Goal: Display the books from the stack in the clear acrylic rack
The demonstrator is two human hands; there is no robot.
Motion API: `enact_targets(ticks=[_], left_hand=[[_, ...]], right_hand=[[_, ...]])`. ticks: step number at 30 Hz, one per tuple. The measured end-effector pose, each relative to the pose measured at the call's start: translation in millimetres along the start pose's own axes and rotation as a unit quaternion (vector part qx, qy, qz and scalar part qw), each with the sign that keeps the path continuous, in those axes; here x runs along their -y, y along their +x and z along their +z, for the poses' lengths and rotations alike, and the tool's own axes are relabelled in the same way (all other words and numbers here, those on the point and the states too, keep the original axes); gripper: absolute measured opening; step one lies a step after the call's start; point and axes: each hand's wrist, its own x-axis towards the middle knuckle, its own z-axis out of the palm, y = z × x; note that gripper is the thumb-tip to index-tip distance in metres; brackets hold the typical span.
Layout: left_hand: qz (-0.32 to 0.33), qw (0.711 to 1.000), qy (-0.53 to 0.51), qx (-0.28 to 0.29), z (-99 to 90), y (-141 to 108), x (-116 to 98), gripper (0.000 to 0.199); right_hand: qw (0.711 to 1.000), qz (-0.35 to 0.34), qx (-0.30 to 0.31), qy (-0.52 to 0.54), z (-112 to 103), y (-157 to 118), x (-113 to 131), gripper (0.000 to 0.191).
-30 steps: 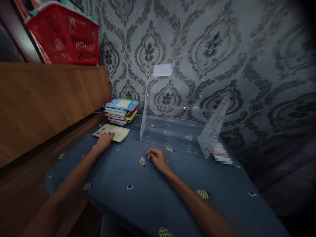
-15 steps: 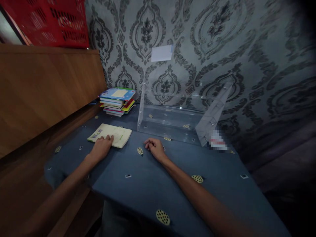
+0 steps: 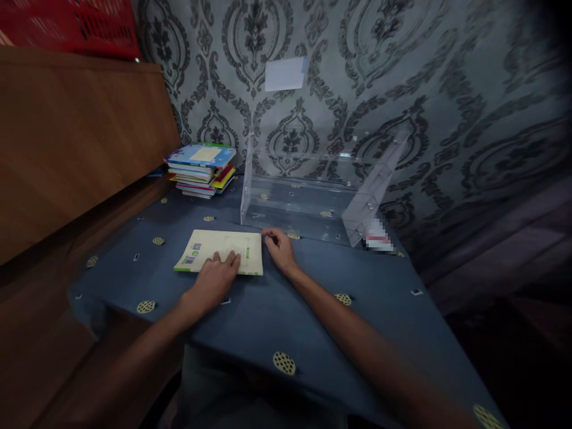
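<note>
A pale yellow-green book (image 3: 218, 241) lies flat on the blue patterned tablecloth (image 3: 250, 316). My left hand (image 3: 214, 279) rests on its lower part, fingers spread over the cover and gripping nothing. Just beyond the book's right edge is my right hand (image 3: 280, 250), its fingers curled loosely with a gap between thumb and forefinger, and nothing visible in it. Behind both hands stands a clear acrylic rack (image 3: 364, 199) with tiers.
A stack of books (image 3: 201, 170) sits at the back left, near a wooden cabinet (image 3: 84, 125) with a red basket (image 3: 102, 27) on top. A pixelated item (image 3: 379, 237) lies right of the rack. Patterned wallpaper rises behind.
The book has moved right with my left hand on it and turned straighter. It now lies close to my right hand, whose fingers have parted a little. The camera view has shifted.
</note>
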Motion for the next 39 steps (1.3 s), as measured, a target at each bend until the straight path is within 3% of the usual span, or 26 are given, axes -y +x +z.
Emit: enact_targets(ticks=[8, 16, 23, 31, 34, 36, 39], left_hand=[[0.115, 0.992, -0.036, -0.035, -5.4, 0.6, -49.9, 0.058], [0.229, 0.97, -0.068, -0.046, -12.1, 10.5, -84.6, 0.059], [0.342, 0.925, -0.153, -0.067, -3.9, 27.9, -98.9, 0.051], [0.391, 0.887, -0.233, -0.075, 2.0, 45.8, -129.4, 0.047], [0.411, 0.871, -0.26, -0.076, -2.5, 52.0, -126.1, 0.044], [0.409, 0.858, -0.298, -0.087, -2.9, 60.7, -109.8, 0.039], [0.31, 0.855, -0.387, -0.151, 5.9, 82.4, -65.8, 0.035]], right_hand=[[0.999, -0.001, 0.019, -0.043, -51.5, -24.8, -12.6, 0.022], [0.991, -0.02, 0.058, -0.119, -93.1, -51.8, -11.0, 0.023], [0.99, 0.017, 0.036, -0.136, -119.4, -60.8, -9.7, 0.025], [0.99, 0.045, -0.008, -0.131, -141.6, -67.7, -21.5, 0.025], [0.989, 0.039, -0.009, -0.139, -142.5, -68.0, -23.7, 0.025], [0.987, 0.026, -0.001, -0.158, -142.8, -68.4, -23.3, 0.025], [0.976, -0.013, 0.02, -0.215, -144.5, -69.5, -17.5, 0.025]])
